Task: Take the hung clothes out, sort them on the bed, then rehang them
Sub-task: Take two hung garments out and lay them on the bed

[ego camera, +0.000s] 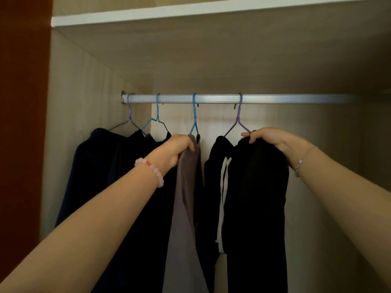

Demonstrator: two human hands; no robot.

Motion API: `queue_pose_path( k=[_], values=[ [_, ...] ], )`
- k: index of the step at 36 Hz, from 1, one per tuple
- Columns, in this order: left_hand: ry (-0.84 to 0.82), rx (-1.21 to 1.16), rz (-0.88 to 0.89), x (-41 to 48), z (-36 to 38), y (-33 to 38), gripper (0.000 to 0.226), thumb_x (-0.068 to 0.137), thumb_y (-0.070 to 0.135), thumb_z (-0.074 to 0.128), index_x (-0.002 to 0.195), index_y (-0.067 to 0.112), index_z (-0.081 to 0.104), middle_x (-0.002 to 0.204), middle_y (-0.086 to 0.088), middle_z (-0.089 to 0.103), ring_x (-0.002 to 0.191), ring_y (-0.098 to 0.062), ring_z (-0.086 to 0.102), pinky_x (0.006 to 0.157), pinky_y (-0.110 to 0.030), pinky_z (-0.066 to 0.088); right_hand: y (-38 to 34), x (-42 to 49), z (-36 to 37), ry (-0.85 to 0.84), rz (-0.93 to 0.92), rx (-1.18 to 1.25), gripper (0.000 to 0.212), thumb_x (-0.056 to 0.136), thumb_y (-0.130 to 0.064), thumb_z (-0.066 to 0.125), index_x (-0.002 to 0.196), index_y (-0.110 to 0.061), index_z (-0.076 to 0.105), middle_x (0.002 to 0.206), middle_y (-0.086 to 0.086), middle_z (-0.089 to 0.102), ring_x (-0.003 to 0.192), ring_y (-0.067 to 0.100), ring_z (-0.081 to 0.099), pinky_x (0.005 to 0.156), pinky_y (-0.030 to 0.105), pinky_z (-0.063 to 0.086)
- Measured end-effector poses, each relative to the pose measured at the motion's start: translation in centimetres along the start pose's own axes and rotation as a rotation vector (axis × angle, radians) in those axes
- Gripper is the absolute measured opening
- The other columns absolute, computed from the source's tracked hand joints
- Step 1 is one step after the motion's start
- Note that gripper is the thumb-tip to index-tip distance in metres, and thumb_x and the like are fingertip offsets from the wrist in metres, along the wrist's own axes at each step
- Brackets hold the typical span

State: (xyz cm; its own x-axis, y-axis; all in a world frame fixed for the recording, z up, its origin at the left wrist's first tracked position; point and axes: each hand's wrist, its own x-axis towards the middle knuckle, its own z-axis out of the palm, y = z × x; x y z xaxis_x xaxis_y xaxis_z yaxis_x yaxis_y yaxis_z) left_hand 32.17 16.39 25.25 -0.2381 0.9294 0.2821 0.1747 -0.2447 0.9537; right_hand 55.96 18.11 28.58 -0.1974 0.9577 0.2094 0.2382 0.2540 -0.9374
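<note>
Several garments hang on wire hangers from a silver rail [275, 98] inside a wardrobe. My left hand [175, 150] grips the top of a grey-brown garment [186, 197] that hangs on a blue hanger [194, 115]. My right hand [273, 139] grips the top of a black garment [260, 197] on a purple hanger [238, 120]; a white drawstring [223, 197] hangs at its left side. Two dark garments [101, 166] hang further left, on a purple hanger [129, 117] and a blue hanger [157, 117].
A white shelf [190, 11] runs above the rail. The wardrobe's left wall [80, 92] stands close beside the leftmost garment. The rail's right stretch carries no hangers. A dark red surface [21, 102] borders the wardrobe on the left.
</note>
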Motion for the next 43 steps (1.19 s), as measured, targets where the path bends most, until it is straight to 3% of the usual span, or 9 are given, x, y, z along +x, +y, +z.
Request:
queue_pose_path(
  k=[6,10,15,18,24,29,32,37,43],
  values=[
    [0.054,0.029,0.036,1.7,-1.4,0.1,0.039,0.067,-0.019,0.052,0.099,-0.003,0.067,0.11,-0.024,0.062,0.103,-0.036,0.06,0.098,-0.044,0.048,-0.2,1.0,0.4,0.016,-0.072,-0.066,0.036,0.082,0.007,0.043,0.105,-0.009,0.066,0.098,0.006,0.063,0.081,0.017,0.058,0.068,0.022,0.047],
    [0.072,0.017,0.047,2.3,-3.0,1.5,0.027,0.065,-0.02,0.05,0.08,-0.004,0.066,0.103,-0.021,0.062,0.096,-0.034,0.059,0.077,-0.035,0.052,-1.2,2.0,-0.4,0.043,-0.128,-0.158,0.033,0.08,0.009,0.045,0.098,-0.007,0.069,0.098,-0.001,0.066,0.091,0.015,0.059,0.082,0.023,0.046],
    [0.058,-0.014,0.126,1.5,-4.6,3.7,0.036,0.065,-0.02,0.05,0.095,-0.009,0.067,0.098,-0.018,0.062,0.095,-0.031,0.059,0.087,-0.038,0.052,-2.2,2.1,-1.3,0.033,-0.188,-0.082,0.034,0.082,0.008,0.043,0.102,-0.006,0.066,0.094,-0.001,0.065,0.083,0.011,0.059,0.072,0.019,0.045],
    [0.001,-0.002,0.157,0.2,-5.4,4.3,0.035,0.066,-0.021,0.048,0.085,0.001,0.068,0.091,-0.015,0.063,0.089,-0.029,0.06,0.076,-0.027,0.053,-1.6,2.1,-1.5,0.021,-0.199,-0.005,0.034,0.083,0.009,0.04,0.103,-0.006,0.064,0.091,0.001,0.063,0.079,0.012,0.058,0.07,0.018,0.045],
    [-0.011,0.051,0.197,-3.2,-6.7,3.8,0.046,0.067,-0.024,0.048,0.1,0.002,0.067,0.052,0.006,0.069,0.069,-0.018,0.06,0.049,-0.012,0.052,-0.7,2.4,-1.6,0.084,-0.234,-0.056,0.031,0.079,0.008,0.046,0.084,-0.013,0.068,0.093,-0.002,0.067,0.091,0.014,0.06,0.073,0.017,0.045],
    [-0.084,0.007,0.171,-4.9,-7.5,3.4,0.044,0.07,-0.024,0.043,0.092,0.004,0.067,0.086,-0.011,0.065,0.078,-0.023,0.062,0.052,-0.014,0.054,-0.7,1.6,-0.7,0.102,-0.256,-0.024,0.037,0.079,0.01,0.045,0.106,-0.006,0.067,0.09,-0.001,0.066,0.086,0.013,0.062,0.072,0.016,0.046],
    [-0.114,0.02,0.172,-5.6,-7.5,3.2,0.043,0.072,-0.026,0.041,0.089,0.004,0.067,0.071,-0.005,0.069,0.064,-0.015,0.064,0.05,-0.012,0.053,-1.4,1.4,-0.4,0.125,-0.282,-0.077,0.035,0.078,0.009,0.048,0.101,-0.006,0.069,0.087,-0.003,0.066,0.094,0.017,0.062,0.085,0.02,0.047],
    [-0.167,0.006,0.143,-5.9,-8.0,2.6,0.058,0.073,-0.026,0.039,0.052,0.013,0.076,0.056,0.0,0.071,0.049,-0.009,0.068,0.046,-0.012,0.053,-2.7,-0.6,0.7,0.11,-0.365,-0.041,0.037,0.079,0.01,0.047,0.105,-0.008,0.068,0.084,-0.003,0.066,0.075,0.008,0.061,0.054,0.003,0.048],
    [-0.187,-0.017,0.122,-7.8,-8.3,0.8,0.049,0.073,-0.021,0.044,0.075,0.014,0.078,0.093,-0.01,0.07,0.079,-0.019,0.067,0.058,-0.014,0.057,-1.0,-4.6,1.1,-0.012,-0.364,0.059,0.033,0.08,0.008,0.049,0.096,-0.012,0.07,0.094,-0.001,0.07,0.082,0.008,0.065,0.061,0.005,0.05]
  ],
)
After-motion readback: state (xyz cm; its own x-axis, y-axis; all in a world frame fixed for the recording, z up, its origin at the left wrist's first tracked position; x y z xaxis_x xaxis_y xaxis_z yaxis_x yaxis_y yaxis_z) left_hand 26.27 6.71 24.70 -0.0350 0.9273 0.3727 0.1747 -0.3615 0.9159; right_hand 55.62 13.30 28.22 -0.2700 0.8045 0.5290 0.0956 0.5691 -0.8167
